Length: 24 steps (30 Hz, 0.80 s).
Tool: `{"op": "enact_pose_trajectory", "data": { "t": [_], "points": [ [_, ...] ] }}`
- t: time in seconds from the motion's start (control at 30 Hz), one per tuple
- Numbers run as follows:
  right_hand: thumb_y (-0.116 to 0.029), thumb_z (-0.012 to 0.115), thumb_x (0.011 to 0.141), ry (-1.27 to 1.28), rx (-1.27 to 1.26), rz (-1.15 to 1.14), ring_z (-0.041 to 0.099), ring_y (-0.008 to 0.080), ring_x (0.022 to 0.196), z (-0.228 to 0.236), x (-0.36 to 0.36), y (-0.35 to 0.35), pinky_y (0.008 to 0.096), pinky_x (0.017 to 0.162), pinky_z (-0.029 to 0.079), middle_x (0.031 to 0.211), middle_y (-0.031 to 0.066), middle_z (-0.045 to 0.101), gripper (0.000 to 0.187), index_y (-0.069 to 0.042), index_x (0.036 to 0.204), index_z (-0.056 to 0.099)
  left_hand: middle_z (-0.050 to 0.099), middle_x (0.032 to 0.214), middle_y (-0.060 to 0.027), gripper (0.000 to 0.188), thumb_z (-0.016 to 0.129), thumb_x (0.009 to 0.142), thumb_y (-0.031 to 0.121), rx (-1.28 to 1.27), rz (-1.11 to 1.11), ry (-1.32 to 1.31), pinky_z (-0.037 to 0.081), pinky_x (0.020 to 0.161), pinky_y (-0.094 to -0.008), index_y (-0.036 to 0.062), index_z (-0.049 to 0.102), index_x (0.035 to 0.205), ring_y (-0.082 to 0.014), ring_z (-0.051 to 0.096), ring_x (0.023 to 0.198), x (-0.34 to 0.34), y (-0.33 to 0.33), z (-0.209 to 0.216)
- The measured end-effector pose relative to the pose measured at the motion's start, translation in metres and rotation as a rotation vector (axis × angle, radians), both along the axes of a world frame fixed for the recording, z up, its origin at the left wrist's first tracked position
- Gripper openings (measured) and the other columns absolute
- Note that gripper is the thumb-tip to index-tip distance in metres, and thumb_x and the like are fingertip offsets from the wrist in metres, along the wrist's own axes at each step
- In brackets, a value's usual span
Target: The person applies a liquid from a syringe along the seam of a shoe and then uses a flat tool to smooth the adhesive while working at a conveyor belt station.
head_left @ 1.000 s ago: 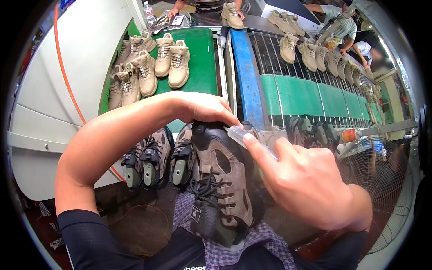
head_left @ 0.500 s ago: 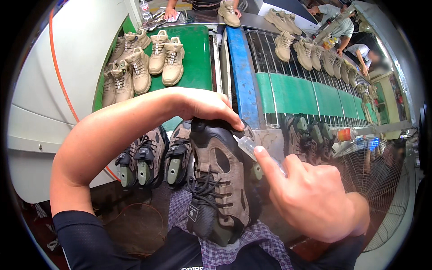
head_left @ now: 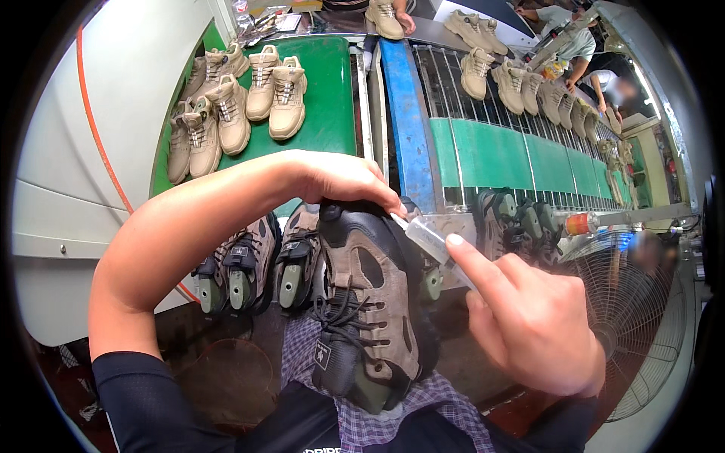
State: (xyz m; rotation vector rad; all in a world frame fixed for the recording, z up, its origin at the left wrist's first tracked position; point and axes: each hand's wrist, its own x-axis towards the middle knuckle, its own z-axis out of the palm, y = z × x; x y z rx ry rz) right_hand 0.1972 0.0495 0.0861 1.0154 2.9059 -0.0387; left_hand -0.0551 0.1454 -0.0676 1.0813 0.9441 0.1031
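One orange cord (head_left: 84, 94) runs down a white panel (head_left: 45, 174), far to the left of the held shoe (head_left: 389, 294), a brown and black lace-up. Several tan shoes (head_left: 288, 98) stand on a green belt (head_left: 328, 113), beyond the held shoe and to its left. Just left of the held shoe, a row of brown shoes (head_left: 260, 245) has green blocks inside. The left hand (head_left: 359, 183) bends over the toe of the held shoe and grips it, some fingers hidden from view. The held shoe points its toe away from the person, its heel end above a purple checked cloth (head_left: 362, 430). Beyond its toe runs a blue beam (head_left: 404, 121). Beside its toe, on the right, a clear tube (head_left: 429, 240) ends in a narrow white tip near the left fingertips; whether the tip touches the shoe is hard to tell. The right hand (head_left: 532, 321) grasps this tube, index finger stretched along it, to the right of the held shoe. Farthest right of the held shoe is a round wire fan (head_left: 630, 317).
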Motion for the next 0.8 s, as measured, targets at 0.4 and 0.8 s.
{"op": "enact_pose_trajectory", "data": {
  "t": [0.4, 0.8],
  "points": [
    [-0.010, 0.069, 0.080, -0.080, 0.043, 0.024, 0.062, 0.0189, 0.058, -0.019, -0.014, 0.010, 0.0339, 0.050, 0.048, 0.073, 0.0036, 0.055, 0.057, -0.010, 0.137, 0.060, 0.071, 0.084, -0.0034, 0.036, 0.068, 0.094, 0.031, -0.002, -0.038, -0.028, 0.053, 0.063, -0.0259, -0.0037, 0.074, 0.100, -0.0086, 0.063, 0.069, 0.008, 0.004, 0.005],
    [-0.011, 0.070, 0.079, -0.225, 0.061, 0.057, 0.062, 0.0178, 0.056, -0.002, -0.018, 0.009, 0.0328, 0.047, 0.045, 0.072, 0.0039, 0.055, 0.054, -0.008, 0.132, 0.063, 0.073, 0.087, -0.0060, 0.036, 0.070, 0.092, 0.032, -0.003, -0.033, -0.001, 0.056, 0.065, -0.0288, -0.0022, 0.075, 0.101, -0.0119, 0.067, 0.072, 0.011, 0.006, 0.009]
  ]
}}
